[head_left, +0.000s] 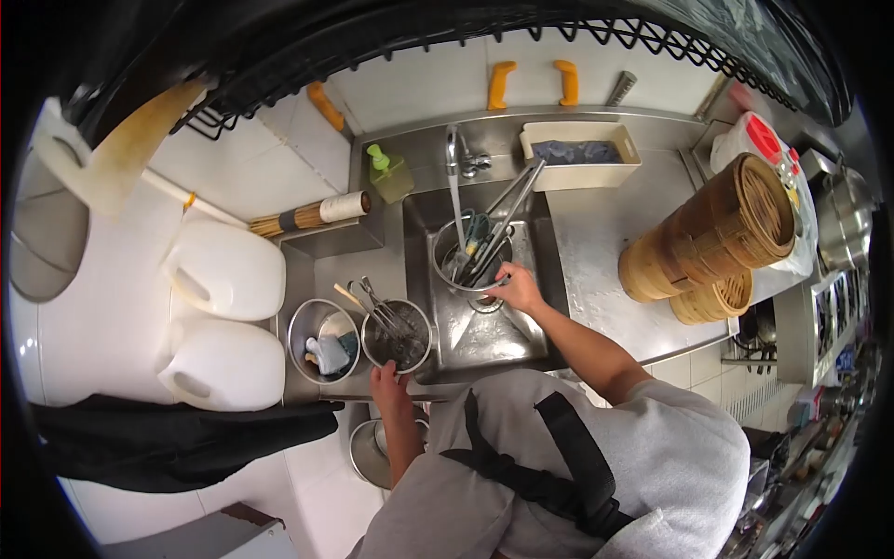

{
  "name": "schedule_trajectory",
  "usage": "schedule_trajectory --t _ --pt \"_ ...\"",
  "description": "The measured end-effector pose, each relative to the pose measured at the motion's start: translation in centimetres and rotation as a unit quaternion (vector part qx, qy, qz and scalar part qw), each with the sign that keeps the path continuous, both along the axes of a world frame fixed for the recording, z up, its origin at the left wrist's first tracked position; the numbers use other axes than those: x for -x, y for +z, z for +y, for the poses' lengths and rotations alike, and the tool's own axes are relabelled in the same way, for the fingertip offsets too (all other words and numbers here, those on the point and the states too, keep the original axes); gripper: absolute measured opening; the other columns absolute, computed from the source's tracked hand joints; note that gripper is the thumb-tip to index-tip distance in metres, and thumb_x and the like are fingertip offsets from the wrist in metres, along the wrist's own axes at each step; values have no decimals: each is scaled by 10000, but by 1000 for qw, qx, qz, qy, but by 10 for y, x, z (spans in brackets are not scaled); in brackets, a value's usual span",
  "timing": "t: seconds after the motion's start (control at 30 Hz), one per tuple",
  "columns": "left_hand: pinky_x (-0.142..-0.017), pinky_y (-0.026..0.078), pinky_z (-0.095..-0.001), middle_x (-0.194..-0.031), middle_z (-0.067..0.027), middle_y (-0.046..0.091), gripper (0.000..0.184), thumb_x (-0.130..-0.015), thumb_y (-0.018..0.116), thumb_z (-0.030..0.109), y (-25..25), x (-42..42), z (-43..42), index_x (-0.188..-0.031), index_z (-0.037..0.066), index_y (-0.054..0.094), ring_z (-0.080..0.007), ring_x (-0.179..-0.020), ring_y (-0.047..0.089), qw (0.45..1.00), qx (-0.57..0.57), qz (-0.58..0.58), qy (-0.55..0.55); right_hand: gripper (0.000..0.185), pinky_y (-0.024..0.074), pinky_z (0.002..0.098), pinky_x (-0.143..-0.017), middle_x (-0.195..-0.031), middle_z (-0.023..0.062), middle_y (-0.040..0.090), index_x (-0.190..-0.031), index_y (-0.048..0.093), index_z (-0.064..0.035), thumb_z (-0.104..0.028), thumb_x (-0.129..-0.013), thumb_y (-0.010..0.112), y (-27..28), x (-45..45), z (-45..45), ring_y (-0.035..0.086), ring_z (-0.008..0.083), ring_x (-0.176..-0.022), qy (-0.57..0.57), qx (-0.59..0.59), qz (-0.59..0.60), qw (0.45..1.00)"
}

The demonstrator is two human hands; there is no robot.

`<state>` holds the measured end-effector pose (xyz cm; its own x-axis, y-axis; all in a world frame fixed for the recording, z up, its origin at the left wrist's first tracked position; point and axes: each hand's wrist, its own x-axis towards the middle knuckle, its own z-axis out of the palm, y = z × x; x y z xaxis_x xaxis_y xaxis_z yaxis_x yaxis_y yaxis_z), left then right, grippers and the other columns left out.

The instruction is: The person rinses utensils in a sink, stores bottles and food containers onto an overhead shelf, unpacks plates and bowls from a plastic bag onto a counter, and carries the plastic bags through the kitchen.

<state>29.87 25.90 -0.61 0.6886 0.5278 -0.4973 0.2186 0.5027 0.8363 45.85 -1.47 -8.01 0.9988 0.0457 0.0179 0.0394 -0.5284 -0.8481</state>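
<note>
The left hand (391,384) is touching the near rim of a whisk pot (430,345), its fingers partly curled; how firmly it is holding on, I cannot tell. That pot is holding at least one wire whisk (396,324) and is standing just beside one cloth pot (296,352), where several cloths or sponges are lying. The right hand (510,287) is pinching the near rim of a sink pot (440,265), thumb and fingers nearly closed; this third pot is sitting in the one sink (494,349), and at least two long metal utensils (514,216) are leaning out of it. Left of the pots, two white jugs (237,265) are standing; on the right-hand worktop (596,270), two bamboo steamer stacks (684,238) are standing, one taller. Farther off, one tap (452,149) is pouring water into the sink pot; one green-topped bottle (393,177) and one cream tray (582,175) are flanking it; two orange handles (501,86) are showing on the wall behind.
</note>
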Motion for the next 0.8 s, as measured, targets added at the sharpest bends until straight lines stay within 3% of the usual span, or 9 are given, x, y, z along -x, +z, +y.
schedule_trajectory --t 0.2,0.27,0.43,0.5,0.53,0.6,0.63,0.7,0.8 --pt "-620 486 -259 -861 -27 584 86 -828 563 57 -24 42 24 -913 45 566 -110 -754 568 999 -37 11 16 495 476 347 -724 -823 122 586 -729 528 -35 -316 -528 883 -31 -29 17 584 257 -807 -37 -14 87 995" --pt "-602 469 -251 -843 -21 573 78 -828 558 49 -20 48 19 -905 47 568 -101 -736 553 998 -35 -1 45 497 485 383 -779 -969 179 578 -738 526 -26 -278 -512 891 -34 -34 17 595 305 -907 -51 -4 100 994" --pt "-609 445 -239 -827 -15 560 80 -832 541 30 -19 54 21 -903 43 574 -90 -713 523 998 -31 -5 53 499 485 372 -749 -985 167 586 -754 532 -26 -294 -523 884 -32 -27 18 600 310 -845 -65 18 56 996" --pt "-656 457 -246 -849 -25 577 85 -836 529 24 -19 53 19 -911 32 570 -101 -743 538 997 -32 -29 57 440 510 393 -793 -1182 219 524 -724 519 -25 -208 -538 873 -8 -20 14 633 345 -900 -57 -33 150 987" --pt "-656 457 -246 -849 -25 577 85 -836 529 24 -18 51 19 -911 32 570 -101 -743 538 998 -33 -30 55 440 510 393 -793 -1182 219 524 -724 519 -25 -208 -538 873 -14 -20 13 633 345 -900 -59 -34 149 987" --pt "-675 465 -257 -859 -30 583 83 -838 527 27 -15 51 16 -912 26 567 -110 -758 546 997 -27 -34 69 404 517 386 -811 -1384 280 350 -723 525 -27 -171 -540 855 -25 -13 7 629 379 -946 -48 -5 -2 999" --pt "-675 465 -257 -859 -30 583 83 -838 527 27 -20 52 18 -912 26 567 -110 -758 546 997 -25 -32 65 373 509 379 -838 -1452 315 170 -736 538 -27 -144 -542 835 -26 -14 3 577 408 -1046 -25 10 32 999" --pt "-715 516 -320 -914 -77 590 95 -842 533 38 -28 57 28 -936 27 541 -176 -828 593 998 -44 -21 48 366 506 379 -846 -1449 315 182 -744 543 -28 -139 -544 829 -26 -11 -1 556 414 -1075 -1 2 0 1000" --pt "-702 519 -320 -893 -70 586 72 -843 542 42 -28 55 30 -914 33 536 -171 -809 587 998 -43 -33 37 340 495 384 -869 -1454 305 187 -749 551 -28 -121 -554 813 -24 -10 -2 488 416 -1168 32 12 -68 997"
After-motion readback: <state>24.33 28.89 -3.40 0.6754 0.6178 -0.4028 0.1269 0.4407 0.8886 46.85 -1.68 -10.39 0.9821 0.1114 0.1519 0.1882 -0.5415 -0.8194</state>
